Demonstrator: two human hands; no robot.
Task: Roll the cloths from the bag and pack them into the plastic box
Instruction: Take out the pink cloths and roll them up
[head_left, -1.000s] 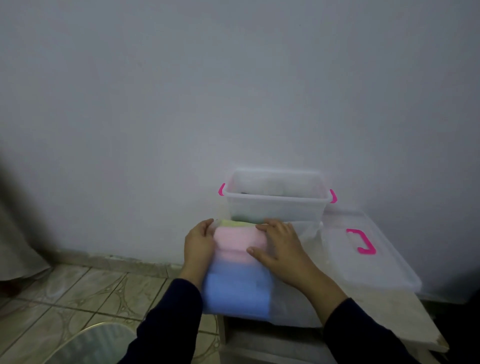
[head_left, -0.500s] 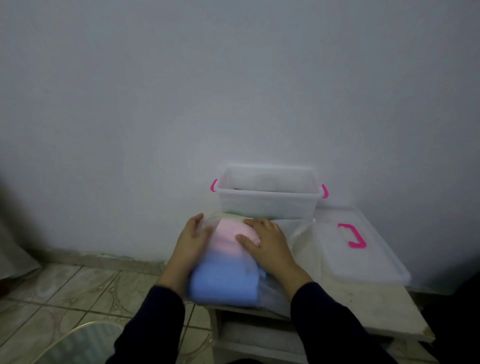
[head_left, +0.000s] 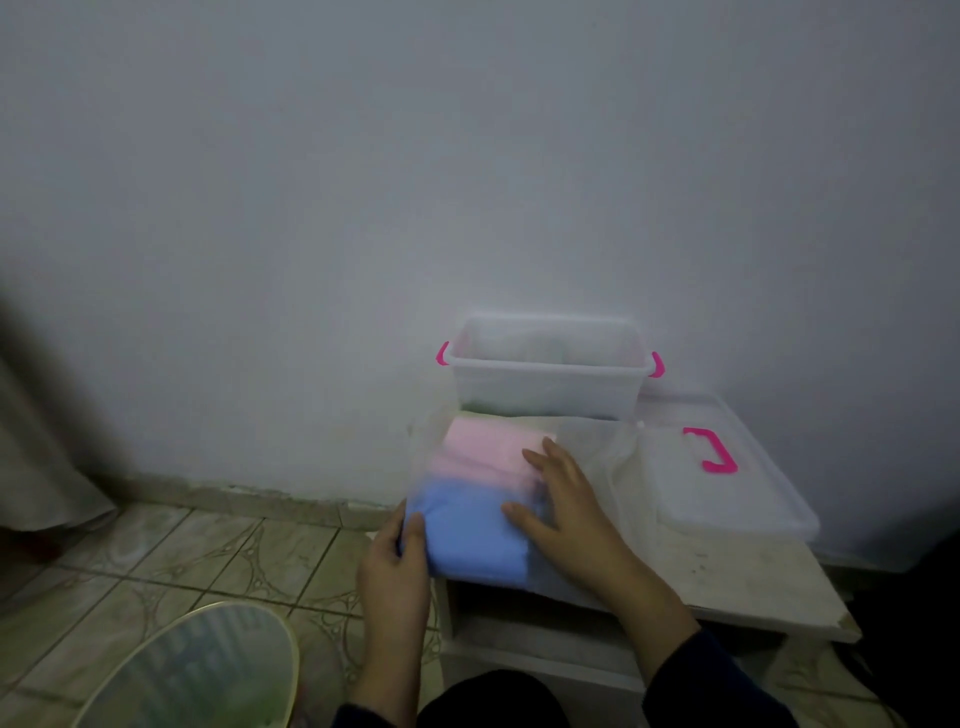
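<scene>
- left hand (head_left: 395, 564) fingers curled gripping bag (head_left: 470, 506) corner nearest the camera, steadying it
- right hand (head_left: 563, 499) flat, fingers straight, pressing bag just before plastic box (head_left: 545, 382)
- cloths likely still inside

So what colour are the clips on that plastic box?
Bright pink: the clips at both ends of the plastic box, seen clearly in the head view.
</scene>
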